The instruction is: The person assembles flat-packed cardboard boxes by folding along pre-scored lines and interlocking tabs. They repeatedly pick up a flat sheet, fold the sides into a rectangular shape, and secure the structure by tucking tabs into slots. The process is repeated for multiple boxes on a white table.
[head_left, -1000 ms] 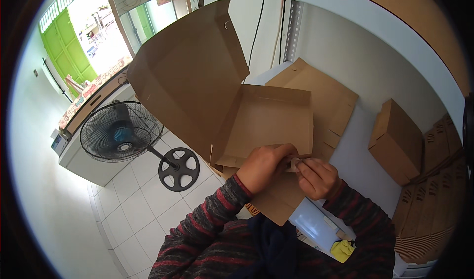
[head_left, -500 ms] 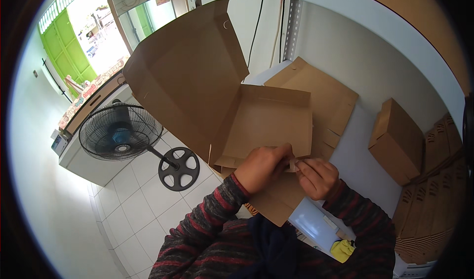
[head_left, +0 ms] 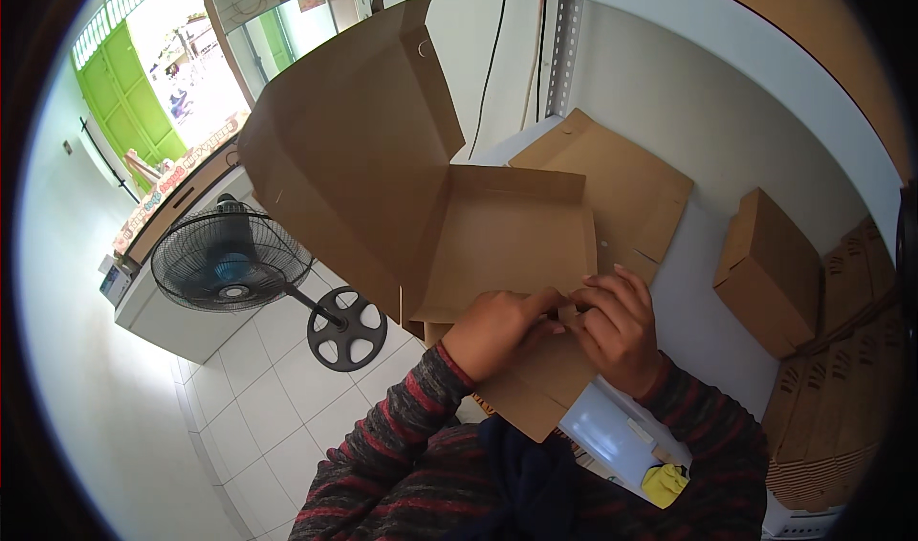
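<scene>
In front of me a brown cardboard box (head_left: 507, 240) stands with its large lid (head_left: 349, 149) raised and leaning to the left. At the box's near right corner, my left hand (head_left: 497, 331) is closed with thumb and fingertips on a cardboard flap. Close beside it, my right hand (head_left: 617, 331) pinches the same corner, its fingers bent. The fingers hide the exact spot being gripped. Below the hands a flat cardboard panel (head_left: 540, 388) slopes toward me.
Flat cardboard (head_left: 641, 187) lies behind the box on a white table (head_left: 703, 302). A closed carton (head_left: 770, 268) and stacked folded boxes (head_left: 832, 397) stand at right. A black fan (head_left: 229, 264) stands on the tiled floor at left. A yellow cloth (head_left: 665, 484) lies near me.
The box and its lid have shifted slightly left. My right hand has moved up a little, with its fingers raised more, while my left hand stays near the same corner.
</scene>
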The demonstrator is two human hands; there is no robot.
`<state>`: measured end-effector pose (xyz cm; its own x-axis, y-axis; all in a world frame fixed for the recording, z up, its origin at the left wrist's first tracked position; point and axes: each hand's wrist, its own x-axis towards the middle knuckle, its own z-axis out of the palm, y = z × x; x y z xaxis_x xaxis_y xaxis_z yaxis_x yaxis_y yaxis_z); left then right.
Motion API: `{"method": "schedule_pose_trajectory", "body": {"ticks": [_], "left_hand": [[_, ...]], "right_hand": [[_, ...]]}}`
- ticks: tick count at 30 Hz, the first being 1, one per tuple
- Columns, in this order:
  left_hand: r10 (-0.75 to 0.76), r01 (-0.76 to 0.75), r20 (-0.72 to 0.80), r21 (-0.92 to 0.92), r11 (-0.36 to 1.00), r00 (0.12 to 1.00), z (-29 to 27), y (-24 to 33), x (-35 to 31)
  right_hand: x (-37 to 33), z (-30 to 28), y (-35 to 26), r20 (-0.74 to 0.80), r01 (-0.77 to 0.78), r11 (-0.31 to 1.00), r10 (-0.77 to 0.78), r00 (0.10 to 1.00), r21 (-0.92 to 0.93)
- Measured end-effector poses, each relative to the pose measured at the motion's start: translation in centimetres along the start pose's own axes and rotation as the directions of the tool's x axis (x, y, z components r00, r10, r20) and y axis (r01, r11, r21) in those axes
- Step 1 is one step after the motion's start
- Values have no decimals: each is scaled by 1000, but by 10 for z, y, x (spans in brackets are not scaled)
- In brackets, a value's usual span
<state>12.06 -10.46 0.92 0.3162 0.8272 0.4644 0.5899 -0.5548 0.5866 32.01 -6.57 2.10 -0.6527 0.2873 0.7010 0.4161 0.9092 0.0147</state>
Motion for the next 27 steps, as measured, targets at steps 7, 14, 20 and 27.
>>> {"method": "schedule_pose_trajectory", "body": {"ticks": [7,14,20,27], "left_hand": [[-31,20,57,184,983,998,2,2,0],[21,-12,-21,357,934,1000,10,5,2],[79,-46,-75,370,928,994,18,-1,4],[58,-33,-63,335,941,996,21,-5,5]], "right_hand": [[-4,3,5,39,-130,989,128,991,76],[-1,2,9,153,-180,982,168,974,63],[-3,8,12,179,-205,973,185,966,104],[-7,10,15,215,-205,968,172,961,143]]}}
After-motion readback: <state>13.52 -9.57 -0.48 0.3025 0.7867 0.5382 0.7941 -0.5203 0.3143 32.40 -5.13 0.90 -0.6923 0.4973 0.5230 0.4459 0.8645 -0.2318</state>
